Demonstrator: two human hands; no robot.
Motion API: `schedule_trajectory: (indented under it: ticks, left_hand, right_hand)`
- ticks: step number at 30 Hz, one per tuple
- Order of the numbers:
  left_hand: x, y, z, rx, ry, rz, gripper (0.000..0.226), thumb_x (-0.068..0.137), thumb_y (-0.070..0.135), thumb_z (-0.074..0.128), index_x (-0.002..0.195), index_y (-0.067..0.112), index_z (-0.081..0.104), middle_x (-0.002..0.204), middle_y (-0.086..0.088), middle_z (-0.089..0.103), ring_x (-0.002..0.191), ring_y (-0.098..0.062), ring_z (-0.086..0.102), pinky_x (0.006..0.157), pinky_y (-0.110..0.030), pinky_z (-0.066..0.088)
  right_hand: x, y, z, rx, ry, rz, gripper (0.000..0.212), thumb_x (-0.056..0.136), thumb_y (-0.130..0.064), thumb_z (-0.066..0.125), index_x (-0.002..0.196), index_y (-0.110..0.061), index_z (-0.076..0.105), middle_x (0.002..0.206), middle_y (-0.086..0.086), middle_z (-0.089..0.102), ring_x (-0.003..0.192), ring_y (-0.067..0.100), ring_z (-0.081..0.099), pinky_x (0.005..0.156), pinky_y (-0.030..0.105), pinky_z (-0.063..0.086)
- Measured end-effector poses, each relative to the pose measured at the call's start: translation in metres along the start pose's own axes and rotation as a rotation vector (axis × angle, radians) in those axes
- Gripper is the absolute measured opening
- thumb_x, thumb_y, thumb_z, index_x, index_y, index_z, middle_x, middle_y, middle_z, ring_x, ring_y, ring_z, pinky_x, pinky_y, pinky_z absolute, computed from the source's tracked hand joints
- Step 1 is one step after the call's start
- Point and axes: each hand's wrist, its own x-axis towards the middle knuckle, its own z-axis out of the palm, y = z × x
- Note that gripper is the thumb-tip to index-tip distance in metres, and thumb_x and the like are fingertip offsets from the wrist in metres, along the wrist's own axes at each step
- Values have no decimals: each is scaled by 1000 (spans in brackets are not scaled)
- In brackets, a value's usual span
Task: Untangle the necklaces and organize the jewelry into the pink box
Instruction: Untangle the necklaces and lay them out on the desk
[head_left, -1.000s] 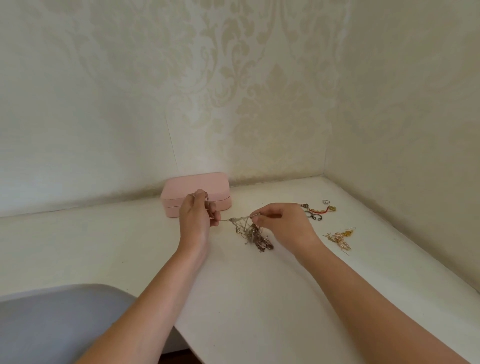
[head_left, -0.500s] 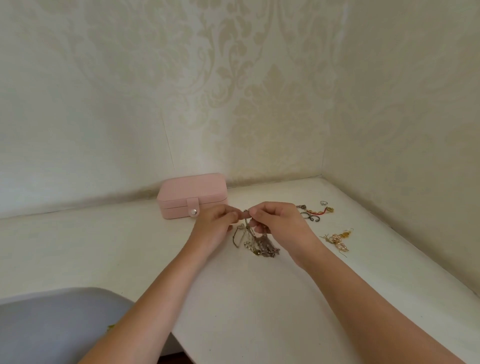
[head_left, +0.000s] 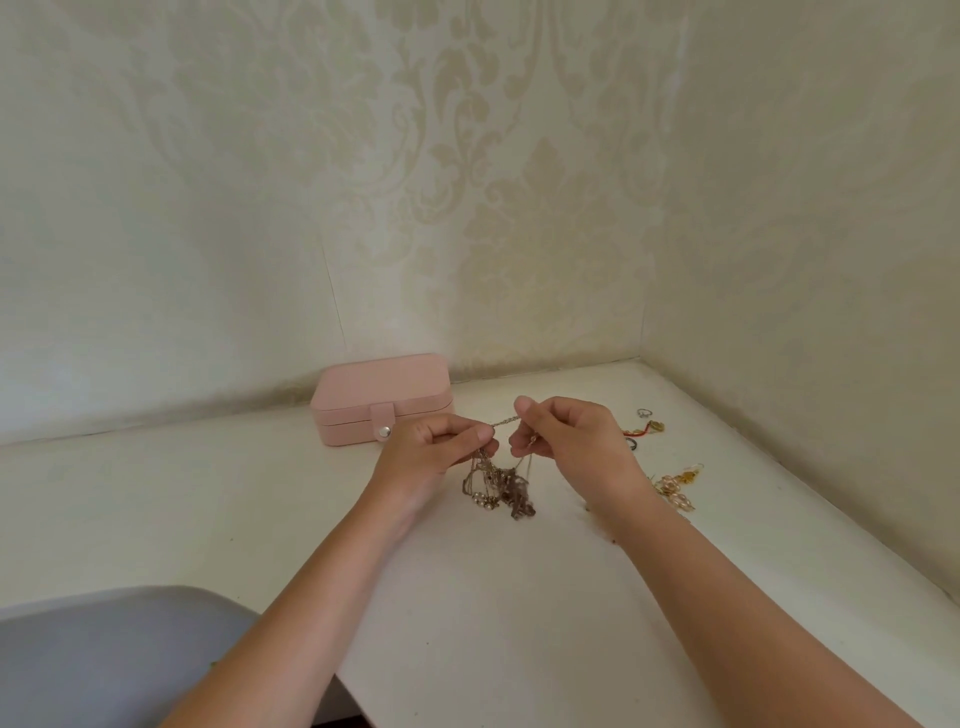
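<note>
Broadly: a white table (head_left: 467, 597) is set into a wallpapered corner, and a grey rounded seat (head_left: 104, 649) is seen at its near left edge.

The pink box (head_left: 382, 387) is noted against the back wall, lid down and snap tab closed, just behind the left hand (head_left: 426, 452) and to its left.

Both hands are held close together just above the tabletop. The left hand's fingers are curled, with thumb and forefinger pinched on a thin chain (head_left: 504, 422). The right hand (head_left: 576, 441) is curled likewise and pinched on the same strand.

The tangle of necklaces (head_left: 498, 486) hangs below and between the two pinches. Its lower mass seems to rest on the table, though contact cannot be settled from this angle.

Gold earrings (head_left: 678, 486) lie beside the right wrist. A ring (head_left: 644, 413) and a red-and-gold piece (head_left: 644, 427) lie farther back, well apart from the box.

The short run of chain is stretched left to right between the hands, rising slightly rightward. The knot is judged to lie straight down from the fingertips, marginally nearer the left hand, so any freeing pull would be made sideways along the strand. The box is nearer the left hand.
</note>
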Motion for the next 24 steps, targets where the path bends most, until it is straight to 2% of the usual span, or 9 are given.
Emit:
schedule_trajectory:
  ticks: [4, 8, 11, 13, 16, 19, 22, 24]
  left_hand:
    - [0, 1, -1, -37, 40, -21, 12, 78, 21, 71, 78, 8, 72, 75, -2, 74, 76, -7, 68, 78, -15, 52]
    - [1, 6, -4, -202, 40, -61, 21, 72, 31, 68, 74, 11, 65, 76, -4, 72, 77, -13, 69, 80, -24, 54]
    - [2, 9, -6, -322, 46, -100, 20, 76, 29, 63, 74, 11, 56, 60, 0, 65, 60, -14, 65, 67, -24, 55]
    - [1, 10, -4, -311, 45, -133, 23, 84, 28, 60, 70, 14, 50, 50, 2, 53, 45, -11, 53, 54, -23, 52]
    - [-2, 11, 1, -242, -18, -188, 26, 90, 31, 56, 70, 18, 46, 47, 5, 45, 40, -8, 38, 47, -21, 41]
    - [-2, 10, 2, -180, -29, -201, 27, 91, 34, 55, 71, 19, 44, 48, 3, 46, 39, -8, 32, 45, -21, 31]
    - [-2, 11, 1, -137, 49, -165, 28, 92, 35, 56, 73, 16, 45, 53, 0, 42, 36, -5, 31, 45, -18, 22]
    - [-1, 9, -1, -32, 96, -94, 28, 89, 34, 60, 73, 14, 47, 53, 0, 46, 39, -6, 33, 47, -19, 23]
  right_hand:
    - [-4, -6, -4, 88, -79, 82, 30, 90, -31, 62, 71, -8, 59, 49, -1, 51, 42, 10, 44, 65, 30, 54]
    - [-4, -9, -11, 91, -162, 137, 10, 81, -15, 73, 77, -8, 66, 58, -3, 55, 46, 8, 44, 56, 22, 51]
    - [0, -3, -12, -18, -15, 125, 8, 79, 0, 71, 83, -5, 66, 65, 2, 58, 47, 8, 52, 61, 26, 56]
    - [3, 2, -13, -40, 140, 74, 9, 84, 1, 65, 84, -8, 66, 66, 2, 55, 49, 8, 54, 69, 29, 56]
    - [5, 2, -14, 173, 238, 98, 13, 95, -6, 52, 93, -6, 64, 70, 3, 54, 58, 13, 57, 70, 27, 59]
    - [2, -1, -9, 446, 154, 260, 29, 100, -25, 44, 94, -1, 58, 70, 10, 59, 58, 21, 60, 65, 33, 57]
    - [-1, -3, -3, 305, 79, 335, 47, 97, -49, 40, 94, -4, 56, 71, 13, 59, 50, 21, 57, 59, 35, 55]
    - [-2, -4, -1, 205, 67, 321, 54, 96, -55, 35, 88, -6, 57, 63, 9, 56, 42, 16, 48, 50, 29, 48]
